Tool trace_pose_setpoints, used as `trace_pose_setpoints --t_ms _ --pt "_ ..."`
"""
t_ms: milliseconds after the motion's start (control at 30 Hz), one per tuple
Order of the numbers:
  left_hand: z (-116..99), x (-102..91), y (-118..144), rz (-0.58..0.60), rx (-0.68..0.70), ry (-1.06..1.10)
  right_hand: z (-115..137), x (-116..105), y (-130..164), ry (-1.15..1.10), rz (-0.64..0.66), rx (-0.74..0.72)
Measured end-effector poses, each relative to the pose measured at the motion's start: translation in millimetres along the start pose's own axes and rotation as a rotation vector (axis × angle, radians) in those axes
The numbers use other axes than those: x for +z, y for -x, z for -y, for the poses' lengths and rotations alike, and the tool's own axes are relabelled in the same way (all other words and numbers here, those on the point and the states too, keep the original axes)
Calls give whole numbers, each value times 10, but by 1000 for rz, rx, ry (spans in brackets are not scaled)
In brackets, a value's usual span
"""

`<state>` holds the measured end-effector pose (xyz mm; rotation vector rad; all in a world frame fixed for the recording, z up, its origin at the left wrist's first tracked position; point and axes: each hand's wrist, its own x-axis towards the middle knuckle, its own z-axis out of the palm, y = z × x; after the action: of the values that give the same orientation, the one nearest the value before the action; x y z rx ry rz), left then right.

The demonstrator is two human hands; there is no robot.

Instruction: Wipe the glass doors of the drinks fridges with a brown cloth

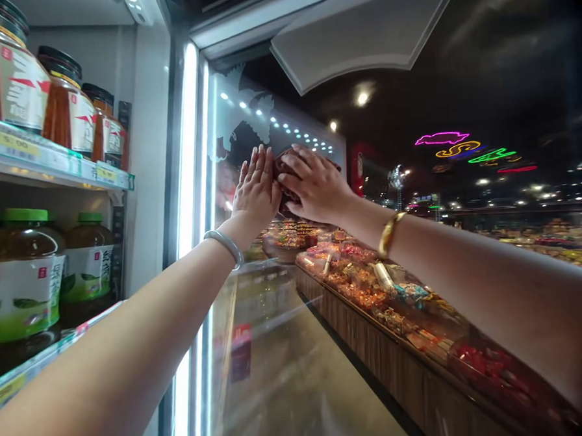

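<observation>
Your two forearms stretch out from the bottom corners toward the open glass door (257, 324) of a drinks cooler, a silver bangle (225, 245) on your left wrist and a gold one (390, 233) on your right. Your left hand (257, 187) lies flat and open against the glass, fingers straight and pointing up, gripping nothing. Just beside it, touching, your right hand (315, 185) spreads its fingers over a dark reddish-brown cloth (284, 169) and presses it to the door high up on the pane. On your left, the cooler shelves (49, 162) carry amber bottles (68, 103) above and green-capped tea bottles (23, 271) below. Through the glass, farther off, a long wooden counter (406, 374) holds wrapped sweets, and neon signs (456, 145) glow near the dark ceiling.
</observation>
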<state>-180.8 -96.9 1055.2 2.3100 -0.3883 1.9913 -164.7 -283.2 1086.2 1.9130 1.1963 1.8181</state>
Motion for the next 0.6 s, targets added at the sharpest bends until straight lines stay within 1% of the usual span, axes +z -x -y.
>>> trace_pose_setpoints --t_ms 67,133,167,200,267,300,367,433,467,533,600 --pt "14 3 63 23 24 -4 -150 -95 54 -25 5 28" --pt "26 -1 93 37 8 -11 -298 -144 -40 -42 -48 119" --pt "36 -3 96 37 -5 -11 -328 -136 -125 -46 -81 169" --pt "50 -5 94 35 -14 -8 -314 -105 -216 -49 -106 212" --pt "94 -5 91 17 -26 15 -164 9 -346 -59 -111 245" --pt "123 -2 98 3 -33 38 -47 71 -360 -69 -92 225" --pt "178 5 136 -24 -44 101 183 144 -266 -93 -44 133" --pt "210 9 205 -26 -42 170 293 100 -82 -112 -9 24" --pt "211 7 240 -8 -31 194 276 44 -2 -122 -3 -9" --pt "187 -5 287 47 -9 195 125 -59 56 -139 2 -36" --pt "146 -19 281 103 30 87 -57 -51 -38 -225 -47 59"
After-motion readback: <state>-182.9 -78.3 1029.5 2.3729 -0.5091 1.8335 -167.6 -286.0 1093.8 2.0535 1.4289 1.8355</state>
